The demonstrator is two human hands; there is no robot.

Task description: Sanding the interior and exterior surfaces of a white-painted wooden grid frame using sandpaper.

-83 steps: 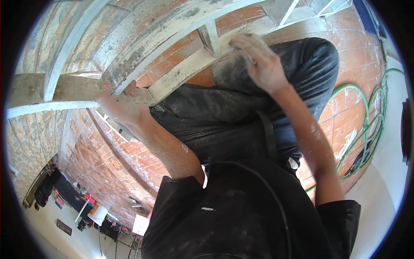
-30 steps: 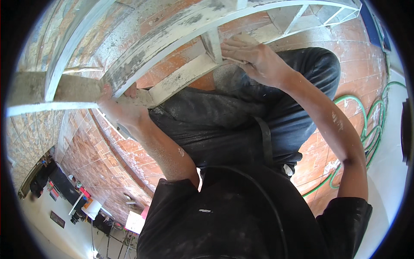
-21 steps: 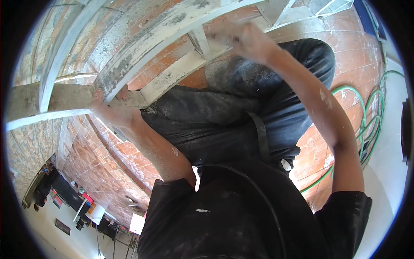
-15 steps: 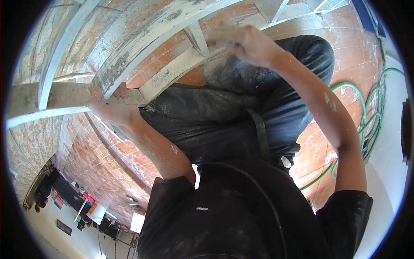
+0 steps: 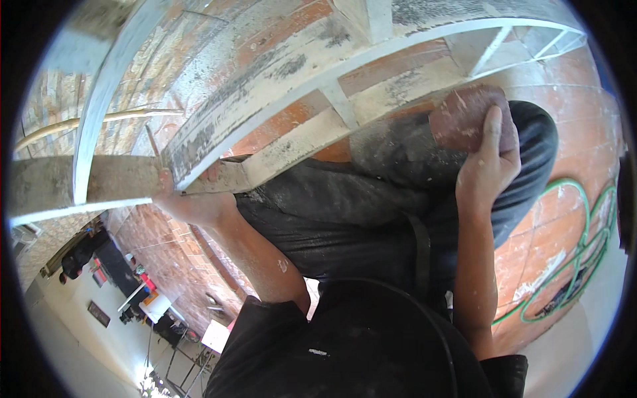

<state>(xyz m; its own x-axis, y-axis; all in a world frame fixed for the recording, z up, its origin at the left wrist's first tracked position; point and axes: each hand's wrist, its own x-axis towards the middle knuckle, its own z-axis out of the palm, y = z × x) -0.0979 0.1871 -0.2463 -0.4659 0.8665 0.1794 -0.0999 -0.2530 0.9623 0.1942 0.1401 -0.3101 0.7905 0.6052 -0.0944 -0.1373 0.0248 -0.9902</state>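
A dusty whitish-grey frame [image 5: 255,109], with long rails and short crosspieces, lies across and beyond my lap. My left hand [image 5: 192,204] is wrapped round the rail at its near left corner, with some fingertips showing through the gap. Raised above my bent knee, my right hand [image 5: 488,169] pinches a reddish-brown sheet of sandpaper [image 5: 461,119], thumb on top. The sheet is dusty, bent, and apart from the frame. Pale dust marks both forearms and my dark trousers [image 5: 318,196].
A green hose [image 5: 584,245] lies coiled on the orange tiled floor [image 5: 537,265] at the right. A thin wooden stick [image 5: 119,118] lies beyond the frame's left part. Dark furniture [image 5: 119,268] and other household things stand far off at the lower left.
My right hand has drawn back from over the frame toward my knee, and the sandpaper now shows plainly. My left hand keeps its grip. The whole view has shifted slightly.
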